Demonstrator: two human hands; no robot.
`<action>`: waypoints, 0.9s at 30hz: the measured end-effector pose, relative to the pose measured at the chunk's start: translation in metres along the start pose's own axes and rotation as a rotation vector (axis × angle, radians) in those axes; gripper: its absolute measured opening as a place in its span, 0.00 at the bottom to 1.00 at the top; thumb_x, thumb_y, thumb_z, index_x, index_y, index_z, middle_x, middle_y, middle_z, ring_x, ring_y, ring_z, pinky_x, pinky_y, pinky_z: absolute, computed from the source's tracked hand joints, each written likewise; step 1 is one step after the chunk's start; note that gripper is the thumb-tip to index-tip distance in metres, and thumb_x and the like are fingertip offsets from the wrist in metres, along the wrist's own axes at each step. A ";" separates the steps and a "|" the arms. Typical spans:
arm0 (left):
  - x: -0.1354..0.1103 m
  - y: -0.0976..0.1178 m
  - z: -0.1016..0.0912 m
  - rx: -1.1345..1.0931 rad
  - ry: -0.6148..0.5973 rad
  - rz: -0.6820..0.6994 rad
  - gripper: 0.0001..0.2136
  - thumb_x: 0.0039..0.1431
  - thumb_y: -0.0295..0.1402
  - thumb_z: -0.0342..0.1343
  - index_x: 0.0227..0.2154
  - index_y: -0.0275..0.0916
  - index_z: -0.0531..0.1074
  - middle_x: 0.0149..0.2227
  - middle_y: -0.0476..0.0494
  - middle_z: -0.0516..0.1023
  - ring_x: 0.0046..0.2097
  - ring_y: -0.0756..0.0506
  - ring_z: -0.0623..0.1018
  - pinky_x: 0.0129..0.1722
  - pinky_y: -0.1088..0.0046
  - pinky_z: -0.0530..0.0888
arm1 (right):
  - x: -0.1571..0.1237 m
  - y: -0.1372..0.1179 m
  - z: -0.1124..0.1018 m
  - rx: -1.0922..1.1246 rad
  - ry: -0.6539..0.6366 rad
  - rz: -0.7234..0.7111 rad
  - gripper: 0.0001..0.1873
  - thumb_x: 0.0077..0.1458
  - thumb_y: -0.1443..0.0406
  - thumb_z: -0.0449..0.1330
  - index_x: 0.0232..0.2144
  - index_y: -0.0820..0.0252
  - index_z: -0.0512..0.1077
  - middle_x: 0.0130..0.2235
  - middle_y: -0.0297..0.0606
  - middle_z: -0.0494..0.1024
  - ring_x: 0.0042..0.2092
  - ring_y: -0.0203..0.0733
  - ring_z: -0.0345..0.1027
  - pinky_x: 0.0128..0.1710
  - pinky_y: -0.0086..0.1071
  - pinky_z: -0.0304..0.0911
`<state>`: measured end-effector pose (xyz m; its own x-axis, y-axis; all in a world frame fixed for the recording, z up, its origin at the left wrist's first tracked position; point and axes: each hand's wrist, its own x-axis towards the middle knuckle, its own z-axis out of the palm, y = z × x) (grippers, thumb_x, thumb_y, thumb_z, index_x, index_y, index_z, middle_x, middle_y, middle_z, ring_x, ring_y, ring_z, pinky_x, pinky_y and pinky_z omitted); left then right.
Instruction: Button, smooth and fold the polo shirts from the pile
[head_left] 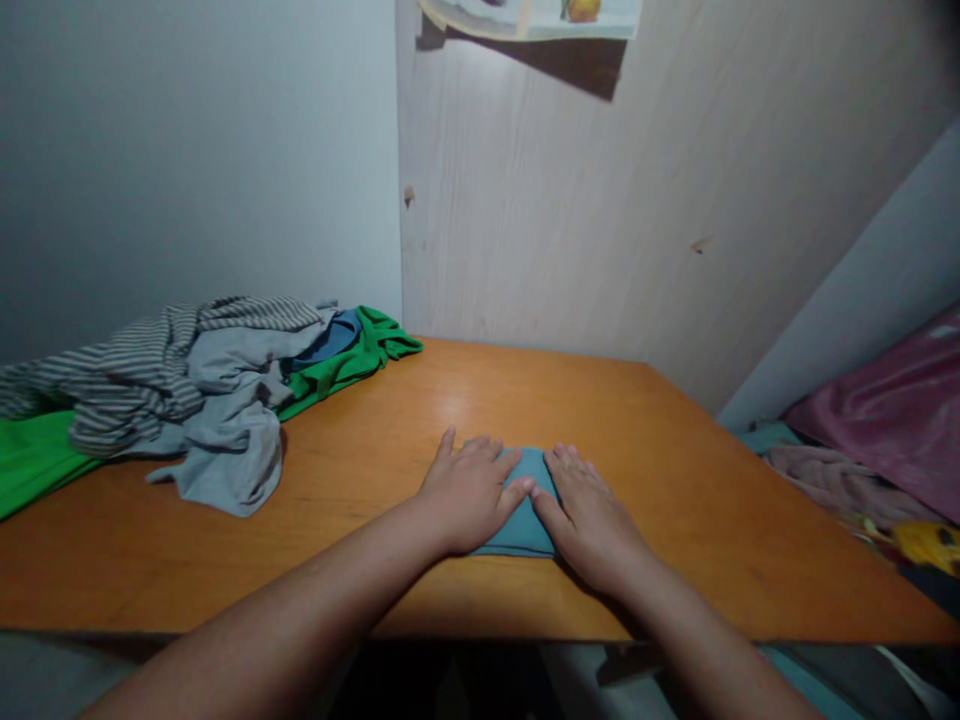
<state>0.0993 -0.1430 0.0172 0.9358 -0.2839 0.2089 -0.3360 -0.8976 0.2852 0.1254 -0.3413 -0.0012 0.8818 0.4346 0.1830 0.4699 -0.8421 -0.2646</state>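
A folded blue-grey cloth (521, 525) lies flat near the front of the wooden table (360, 440). Across its left part rests my left hand (474, 492), palm down with the fingers stretched out. My right hand (589, 510) presses on the cloth's right side, its fingers also straight and flat. The two thumbs nearly meet over the middle of the cloth. Much of the cloth's left and right edges is hidden under my hands, so I cannot tell what kind of garment it is.
On the table's left lies a heap of clothes: a striped garment (150, 370), a grey one (232, 440) and a green one (352, 370). Walls stand behind the table. Pink fabric (892, 400) and a yellow item (926, 543) lie beyond its right edge.
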 end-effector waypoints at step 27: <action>-0.002 0.001 0.003 -0.037 0.074 -0.007 0.22 0.68 0.42 0.44 0.61 0.41 0.68 0.64 0.34 0.70 0.67 0.32 0.64 0.67 0.34 0.43 | 0.031 -0.015 0.001 -0.045 -0.049 -0.048 0.40 0.70 0.47 0.36 0.66 0.72 0.62 0.68 0.55 0.61 0.71 0.53 0.49 0.70 0.48 0.45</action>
<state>0.0974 -0.1446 0.0142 0.9280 -0.2509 0.2754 -0.3348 -0.8860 0.3209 0.1457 -0.3147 0.0070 0.8595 0.4893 0.1479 0.5108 -0.8328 -0.2133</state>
